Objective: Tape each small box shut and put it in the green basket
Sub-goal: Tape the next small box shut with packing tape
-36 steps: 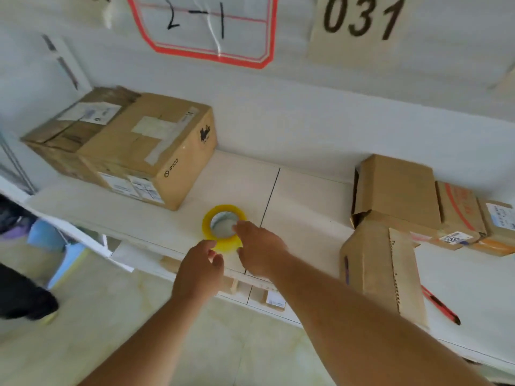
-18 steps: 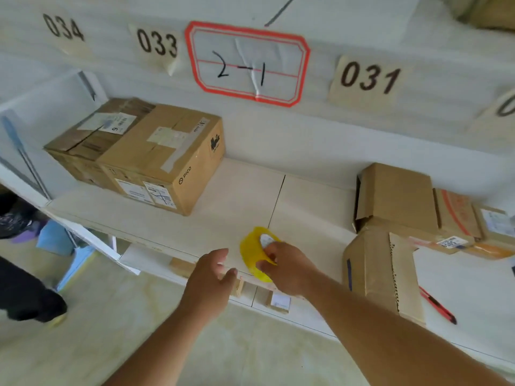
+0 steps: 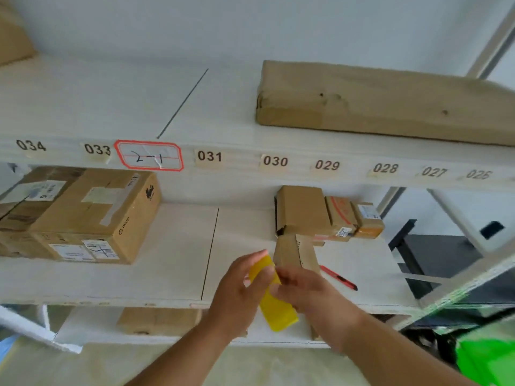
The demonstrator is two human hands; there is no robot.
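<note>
I see the yellow plastic tape roll (image 3: 274, 299) gripped between my left hand (image 3: 239, 293) and right hand (image 3: 312, 295), fingers curled round it.

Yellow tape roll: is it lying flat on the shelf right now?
No. The yellow tape roll is off the shelf, gripped edge-on between the left hand and right hand.

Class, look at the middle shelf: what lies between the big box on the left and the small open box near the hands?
Nothing: in the head view, only bare white shelf separates the big box from the small open box.
</note>
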